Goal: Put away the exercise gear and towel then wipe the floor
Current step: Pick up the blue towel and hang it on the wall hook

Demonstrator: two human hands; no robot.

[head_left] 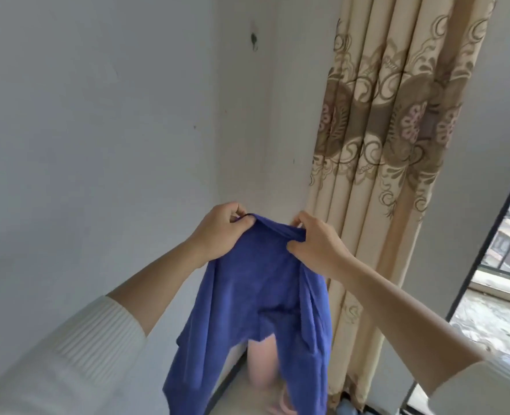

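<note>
Blue towel (247, 295) pinched at top by left hand (218, 232) and right hand (316, 244). Curtain (382, 130) just right, pink object (262, 363) half-hidden behind

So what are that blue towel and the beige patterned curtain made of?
The blue towel looks like soft, matte terry or microfibre: a fuzzy nap and limp folds. The beige patterned curtain seems a heavier woven cloth with a faint sheen, hanging in firm pleats.

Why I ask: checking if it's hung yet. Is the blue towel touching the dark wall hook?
Apart. The head view shows a stretch of white wall between the blue towel and the dark wall hook well above it.
</note>
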